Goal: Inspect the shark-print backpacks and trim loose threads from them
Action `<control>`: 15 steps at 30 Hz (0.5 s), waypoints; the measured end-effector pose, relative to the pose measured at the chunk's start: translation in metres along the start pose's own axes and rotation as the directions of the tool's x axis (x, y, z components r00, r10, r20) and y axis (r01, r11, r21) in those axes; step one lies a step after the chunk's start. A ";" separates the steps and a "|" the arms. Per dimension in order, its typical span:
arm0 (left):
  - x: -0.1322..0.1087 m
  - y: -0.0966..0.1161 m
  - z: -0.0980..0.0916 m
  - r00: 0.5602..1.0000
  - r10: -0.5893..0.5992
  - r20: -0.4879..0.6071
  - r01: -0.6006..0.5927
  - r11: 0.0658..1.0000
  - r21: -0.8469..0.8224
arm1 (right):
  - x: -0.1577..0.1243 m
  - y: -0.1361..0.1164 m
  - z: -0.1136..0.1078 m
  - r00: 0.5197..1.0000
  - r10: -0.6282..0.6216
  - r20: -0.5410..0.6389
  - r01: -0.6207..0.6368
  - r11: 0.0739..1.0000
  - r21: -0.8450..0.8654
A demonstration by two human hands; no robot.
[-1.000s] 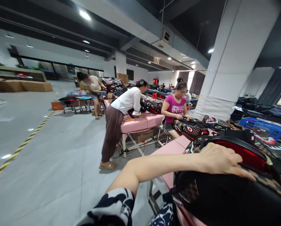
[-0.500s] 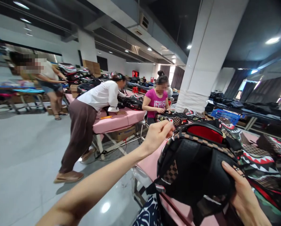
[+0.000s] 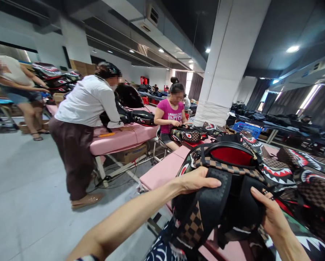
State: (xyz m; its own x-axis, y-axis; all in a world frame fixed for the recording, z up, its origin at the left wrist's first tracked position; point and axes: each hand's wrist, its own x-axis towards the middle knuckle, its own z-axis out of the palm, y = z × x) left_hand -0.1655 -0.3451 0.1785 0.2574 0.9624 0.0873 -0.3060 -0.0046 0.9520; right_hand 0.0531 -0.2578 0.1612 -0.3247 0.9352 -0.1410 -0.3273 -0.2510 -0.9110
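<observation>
In front of me stands a backpack (image 3: 234, 195), black on its strap side with brown checkered trim and a red lining showing at its open top. My left hand (image 3: 199, 181) grips the left shoulder strap (image 3: 214, 195) near its upper end, thumb on top and fingers hidden beneath. Around the right side of the pack my right hand (image 3: 272, 208) is closed, its thumb pressed against the right shoulder strap (image 3: 246, 199); most of its fingers are behind the bag. The lower straps hang toward my lap.
More backpacks with shark-mouth prints (image 3: 278, 172) lie along the right on the pink table (image 3: 165, 168). A person in a pink shirt (image 3: 170, 112) sits beyond it, handling a bag. Another in white (image 3: 86, 101) leans over a second pink table. A blue crate (image 3: 246, 129) and a pillar (image 3: 227, 61) stand behind.
My left hand has come down from beside the bag's top onto the left strap and closed on it. My right hand still holds the right side. The view has shifted right.
</observation>
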 end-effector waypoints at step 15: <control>-0.030 0.000 0.013 0.992 0.012 -0.124 0.022 0.961 0.274 | -0.024 0.010 -0.002 0.947 -0.227 0.227 0.259 0.958 -0.120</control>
State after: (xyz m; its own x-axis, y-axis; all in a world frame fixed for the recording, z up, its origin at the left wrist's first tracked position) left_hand -0.1617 -0.3773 0.1798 0.1375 0.9886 0.0619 -0.0374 -0.0573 0.9977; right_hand 0.0594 -0.2825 0.1550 -0.4344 0.8861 0.1614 -0.2914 0.0313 -0.9561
